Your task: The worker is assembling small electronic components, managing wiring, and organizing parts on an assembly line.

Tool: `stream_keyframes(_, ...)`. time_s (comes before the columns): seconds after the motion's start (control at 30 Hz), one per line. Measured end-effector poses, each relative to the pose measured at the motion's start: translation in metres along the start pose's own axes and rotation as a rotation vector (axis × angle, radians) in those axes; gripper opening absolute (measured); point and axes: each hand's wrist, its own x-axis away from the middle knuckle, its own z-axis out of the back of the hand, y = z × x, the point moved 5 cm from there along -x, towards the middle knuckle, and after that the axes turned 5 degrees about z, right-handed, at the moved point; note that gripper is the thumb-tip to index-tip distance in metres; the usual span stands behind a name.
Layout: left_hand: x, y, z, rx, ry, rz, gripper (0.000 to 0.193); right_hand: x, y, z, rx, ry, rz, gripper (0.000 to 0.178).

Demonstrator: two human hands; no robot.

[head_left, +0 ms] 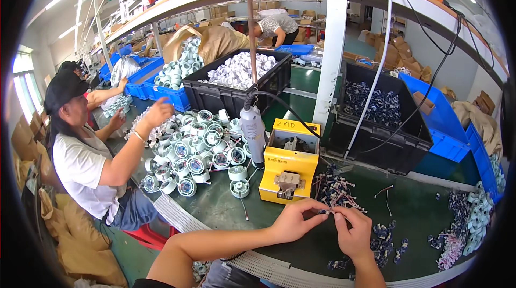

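My left hand [298, 221] and my right hand [355, 232] meet over the green bench, fingertips pinched together. Between them is a small dark wired part [324, 211], mostly covered by the fingers. Just beyond lies a heap of dark parts with thin wires [336, 187]. A pile of loose dark small parts [382, 242] sits beside and under my right wrist. Ahead of my left hand stands a yellow box-shaped machine [290, 161] with a metal block on its front. An electric screwdriver [251, 132] hangs upright at that machine's left.
Many pale round housings [193, 151] cover the bench on the left, where a co-worker [88, 153] sits reaching over them. Black crates [236, 78] hold white parts and dark parts. A white post [330, 46] rises mid-bench. Pale and dark parts [470, 221] lie far right.
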Motion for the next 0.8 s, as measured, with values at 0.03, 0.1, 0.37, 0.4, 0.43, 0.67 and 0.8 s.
stream_keyframes(0.03, -0.001, 0.001, 0.002, -0.001, 0.0, 0.0, 0.022, 0.0, 0.0, 0.001, -0.001, 0.0, 0.0, 0.014)
stream_keyframes(0.1, -0.002, -0.003, 0.006, 0.025, -0.03, 0.045, 0.022, 0.001, 0.001, 0.0, 0.005, -0.021, -0.026, 0.015)
stream_keyframes(0.37, 0.011, -0.017, 0.006, 0.179, -0.072, 0.116, 0.022, 0.002, 0.005, -0.003, 0.055, -0.082, 0.024, 0.016)
stream_keyframes(0.4, 0.012, -0.022, 0.004, 0.156, -0.09, 0.104, 0.023, 0.001, 0.005, -0.005, 0.065, -0.103, 0.018, 0.015)
stream_keyframes(0.43, 0.012, -0.024, 0.002, 0.133, -0.107, 0.091, 0.024, 0.001, 0.003, -0.007, 0.064, -0.104, 0.019, 0.015)
stream_keyframes(0.67, 0.011, -0.014, 0.006, 0.156, -0.111, 0.14, 0.024, 0.005, 0.02, -0.012, -0.077, -0.031, -0.168, 0.014)
stream_keyframes(0.8, 0.01, -0.015, 0.01, 0.187, -0.062, 0.119, 0.023, 0.004, 0.026, -0.011, -0.13, -0.077, -0.194, 0.013)
